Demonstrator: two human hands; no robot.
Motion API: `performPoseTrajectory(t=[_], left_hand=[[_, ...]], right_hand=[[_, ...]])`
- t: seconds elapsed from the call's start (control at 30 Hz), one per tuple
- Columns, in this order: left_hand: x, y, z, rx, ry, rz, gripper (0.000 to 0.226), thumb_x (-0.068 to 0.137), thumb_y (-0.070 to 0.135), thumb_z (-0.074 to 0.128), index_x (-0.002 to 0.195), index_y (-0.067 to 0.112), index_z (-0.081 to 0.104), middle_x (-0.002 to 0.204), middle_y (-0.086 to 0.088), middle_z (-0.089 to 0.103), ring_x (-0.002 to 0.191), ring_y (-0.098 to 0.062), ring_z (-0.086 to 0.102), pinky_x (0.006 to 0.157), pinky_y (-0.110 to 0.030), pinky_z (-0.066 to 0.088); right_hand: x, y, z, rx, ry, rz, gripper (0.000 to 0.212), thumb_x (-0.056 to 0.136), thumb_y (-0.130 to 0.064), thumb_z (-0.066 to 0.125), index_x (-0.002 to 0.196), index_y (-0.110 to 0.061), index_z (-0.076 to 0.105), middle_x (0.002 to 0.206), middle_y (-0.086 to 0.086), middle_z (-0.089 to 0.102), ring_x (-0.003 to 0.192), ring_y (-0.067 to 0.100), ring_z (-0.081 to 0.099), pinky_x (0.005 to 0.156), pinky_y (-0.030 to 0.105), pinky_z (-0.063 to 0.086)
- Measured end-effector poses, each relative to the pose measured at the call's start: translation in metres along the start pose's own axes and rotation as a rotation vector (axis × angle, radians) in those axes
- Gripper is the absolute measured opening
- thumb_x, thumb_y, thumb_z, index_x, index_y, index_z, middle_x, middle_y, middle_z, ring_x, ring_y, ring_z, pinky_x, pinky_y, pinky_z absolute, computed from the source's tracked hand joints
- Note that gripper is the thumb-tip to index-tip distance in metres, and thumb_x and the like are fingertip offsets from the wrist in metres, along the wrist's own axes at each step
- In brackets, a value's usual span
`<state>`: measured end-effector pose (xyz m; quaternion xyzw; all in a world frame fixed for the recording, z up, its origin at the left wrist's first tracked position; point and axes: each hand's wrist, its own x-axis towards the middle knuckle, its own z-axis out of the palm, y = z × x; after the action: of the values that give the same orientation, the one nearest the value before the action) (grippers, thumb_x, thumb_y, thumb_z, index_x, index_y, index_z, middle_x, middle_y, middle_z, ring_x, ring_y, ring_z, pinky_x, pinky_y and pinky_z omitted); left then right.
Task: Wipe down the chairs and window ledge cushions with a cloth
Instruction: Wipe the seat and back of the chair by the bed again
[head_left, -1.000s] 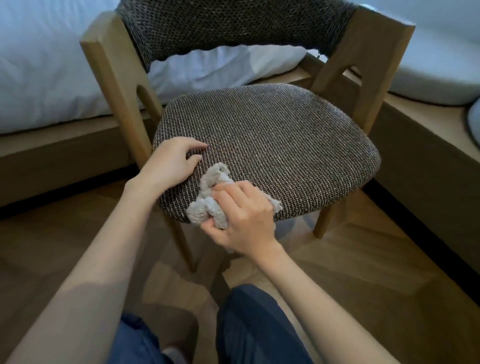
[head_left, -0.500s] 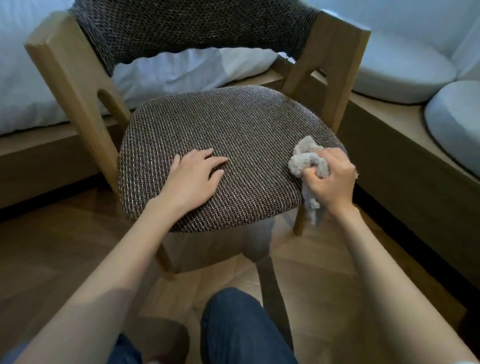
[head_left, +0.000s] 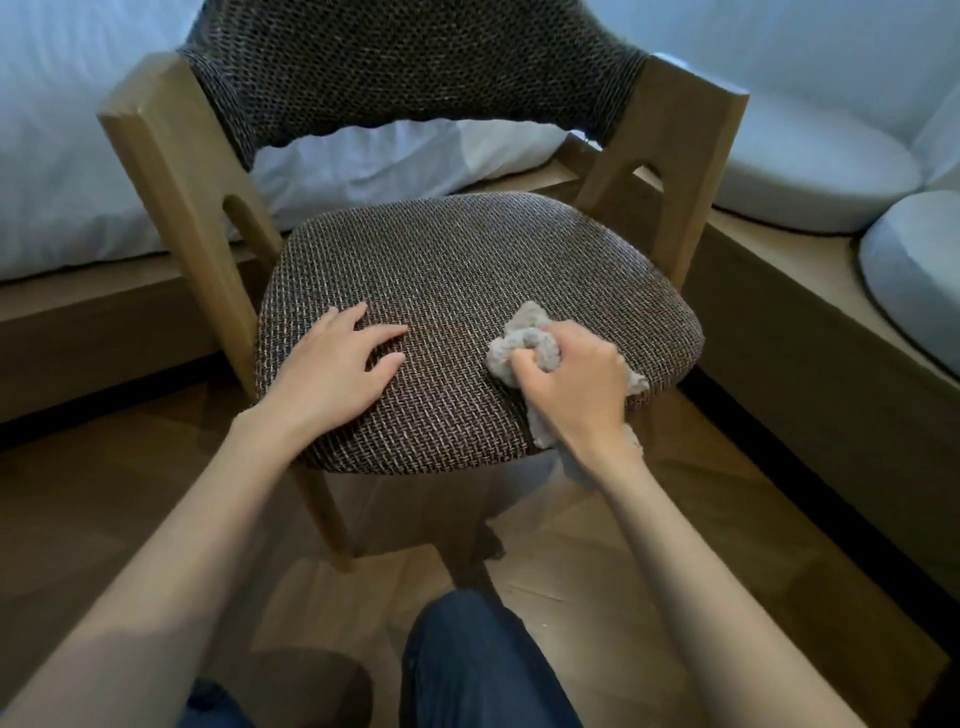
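Since half a second earlier, the right hand (head_left: 571, 384) had slid the crumpled pale grey fluffy cloth (head_left: 524, 343) inward from the right edge, onto the front right part of the rounded, dark brown woven seat (head_left: 467, 270) of the light wooden chair (head_left: 171, 171). Its fingers were curled tightly round the cloth, pressing it on the coarse basket-like weave, and a loose tail trailed over the seat's front edge under the wrist. The left hand (head_left: 337, 369) stayed flat on the seat's left front, fingers straight and slightly spread, holding nothing. The curved backrest (head_left: 415, 67) wore the same dark weave between blocky wooden posts. Behind lay rumpled white bed linen (head_left: 78, 156); to the right, smooth rounded pale cushions (head_left: 800, 171) sat on a wooden ledge (head_left: 779, 249). Below was a knee in dark blue denim (head_left: 478, 660), over a wooden floor (head_left: 623, 571)
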<state>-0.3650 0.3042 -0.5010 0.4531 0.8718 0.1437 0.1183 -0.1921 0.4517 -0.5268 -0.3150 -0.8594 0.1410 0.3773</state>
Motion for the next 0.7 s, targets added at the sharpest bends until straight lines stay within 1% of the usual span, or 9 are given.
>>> performPoseTrajectory(t=[0.07,0.17,0.23,0.3,0.37,0.4,0.5,0.6,0.7], left_hand=[[-0.006,-0.006,-0.009,-0.033,0.042,0.005,0.045,0.097,0.039,0.045,0.142,0.033,0.042,0.156,-0.006,0.025,0.144,-0.025,0.02,0.117,-0.044,0.019],[-0.015,-0.014,-0.029,-0.177,0.159,0.017,0.045,0.096,0.033,0.05,0.14,0.029,0.045,0.145,-0.002,0.043,0.134,-0.019,0.038,0.109,-0.036,0.031],[-0.022,-0.018,-0.044,-0.252,0.295,0.007,0.038,0.095,0.03,0.052,0.133,0.029,0.053,0.129,0.001,0.057,0.116,-0.017,0.053,0.098,-0.031,0.039],[-0.028,-0.022,-0.055,-0.275,0.457,-0.014,0.027,0.093,0.027,0.054,0.12,0.027,0.062,0.108,0.003,0.065,0.095,-0.014,0.06,0.087,-0.03,0.046],[-0.033,-0.027,-0.062,-0.248,0.585,-0.021,0.018,0.092,0.024,0.056,0.107,0.024,0.065,0.092,0.003,0.064,0.081,-0.012,0.058,0.076,-0.03,0.047],[-0.035,-0.029,-0.065,-0.239,0.63,-0.019,0.014,0.091,0.023,0.057,0.103,0.022,0.065,0.087,0.002,0.063,0.076,-0.012,0.056,0.072,-0.029,0.046],[-0.038,-0.037,-0.072,-0.243,0.743,-0.03,0.01,0.09,0.025,0.06,0.096,0.017,0.061,0.08,-0.002,0.056,0.071,-0.014,0.051,0.067,-0.03,0.045],[-0.036,-0.045,-0.078,-0.256,0.826,-0.045,0.017,0.09,0.031,0.061,0.093,0.015,0.054,0.079,-0.002,0.052,0.07,-0.014,0.047,0.066,-0.027,0.04],[-0.031,-0.056,-0.084,-0.284,0.88,-0.068,0.026,0.091,0.041,0.058,0.093,0.017,0.048,0.083,-0.002,0.05,0.074,-0.015,0.048,0.065,-0.027,0.039]], right_hand=[[-0.006,-0.025,0.015,0.046,-0.082,-0.047,0.032,0.078,-0.024,0.066,0.056,-0.019,0.043,0.056,-0.007,0.044,0.048,0.007,0.034,0.046,0.014,0.017],[-0.001,-0.049,0.033,0.138,-0.193,-0.046,0.037,0.083,-0.027,0.063,0.054,-0.02,0.04,0.053,-0.008,0.04,0.046,0.004,0.03,0.043,0.014,0.02],[0.009,-0.06,0.043,0.225,-0.244,-0.024,0.039,0.084,-0.027,0.06,0.053,-0.022,0.037,0.05,-0.009,0.039,0.044,0.004,0.029,0.039,0.017,0.027],[0.016,-0.071,0.052,0.302,-0.283,-0.015,0.038,0.084,-0.027,0.059,0.053,-0.022,0.038,0.048,-0.01,0.039,0.042,0.004,0.028,0.039,0.017,0.029],[0.02,-0.083,0.063,0.331,-0.312,-0.016,0.034,0.083,-0.028,0.056,0.055,-0.017,0.043,0.051,-0.007,0.044,0.045,0.005,0.032,0.041,0.016,0.026],[0.02,-0.088,0.068,0.338,-0.321,-0.007,0.033,0.083,-0.029,0.055,0.056,-0.012,0.046,0.054,-0.003,0.047,0.047,0.007,0.034,0.044,0.021,0.029],[0.024,-0.098,0.08,0.374,-0.319,0.006,0.033,0.084,-0.026,0.053,0.061,-0.003,0.05,0.057,0.003,0.052,0.049,0.01,0.036,0.047,0.028,0.031],[0.028,-0.1,0.089,0.372,-0.278,0.026,0.034,0.086,-0.027,0.053,0.06,-0.005,0.049,0.057,0.004,0.054,0.048,0.009,0.037,0.047,0.028,0.032],[0.037,-0.103,0.101,0.344,-0.224,0.085,0.034,0.085,-0.029,0.052,0.056,-0.014,0.045,0.054,-0.001,0.051,0.046,0.008,0.035,0.045,0.028,0.03]])
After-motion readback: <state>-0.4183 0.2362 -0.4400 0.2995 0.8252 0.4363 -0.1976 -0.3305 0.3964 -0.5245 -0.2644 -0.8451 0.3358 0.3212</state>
